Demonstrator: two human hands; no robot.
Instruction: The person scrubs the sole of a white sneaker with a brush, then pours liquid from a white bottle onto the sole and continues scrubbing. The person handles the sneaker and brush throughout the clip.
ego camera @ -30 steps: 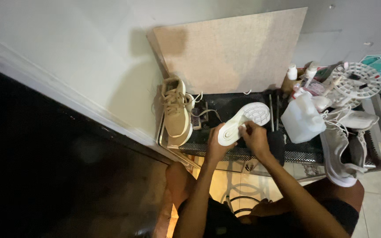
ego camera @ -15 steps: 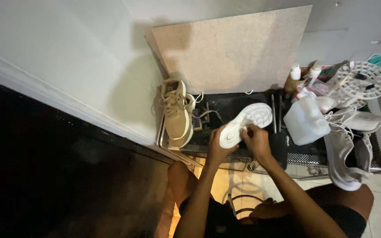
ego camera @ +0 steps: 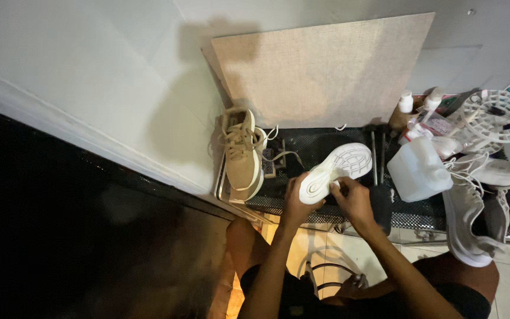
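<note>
A white sneaker (ego camera: 337, 168) is turned sole up over a black mesh tray (ego camera: 320, 142). My left hand (ego camera: 295, 204) grips its heel end from below. My right hand (ego camera: 352, 198) presses against the sole near the heel, fingers curled; whether it holds a small tool is hidden. A beige laced sneaker (ego camera: 242, 152) stands on the tray's left end, leaning at the wall.
A tan board (ego camera: 326, 71) leans on the wall behind the tray. To the right stand a translucent white jug (ego camera: 417, 168), small bottles (ego camera: 405, 101), a round white perforated disc (ego camera: 499, 115) and grey-white sneakers (ego camera: 473, 218). A dark surface fills the left side.
Both hands stay on the white sneaker; its position over the tray has barely shifted. The view has moved slightly.
</note>
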